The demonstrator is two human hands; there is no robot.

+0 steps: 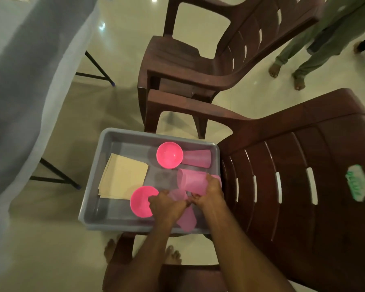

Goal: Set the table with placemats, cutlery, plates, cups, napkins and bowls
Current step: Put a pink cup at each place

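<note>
Both hands are inside a grey tray (105,144) that rests on the seat of a brown plastic chair (303,165). The left hand (167,204) has its fingers (156,198) curled around a pale pink cup (177,194); the cup is partly hidden under the hand, so I cannot tell exactly how it lies. The right hand (211,191) has its fingers curled around a second pink cup (191,181), which lies on its side with the open mouth toward the left. The two hands are touching each other, or almost, at the thumbs.

Just below the hands, a third pink cup (188,221) lies near the front wall of the tray. A fourth pink cup (197,158) lies on its side at the far right corner, touching a bright pink bowl (169,154). Another pink bowl (141,202) sits just left of the left hand, partly covered by it. A stack of beige napkins (123,175) lies in the left part of the tray.

At the left, a bench (19,81) covered with a grey cloth stands well apart from the tray. A second brown chair (209,60) stands behind. Bare feet of other people (287,72) are visible on the floor at the upper right.
</note>
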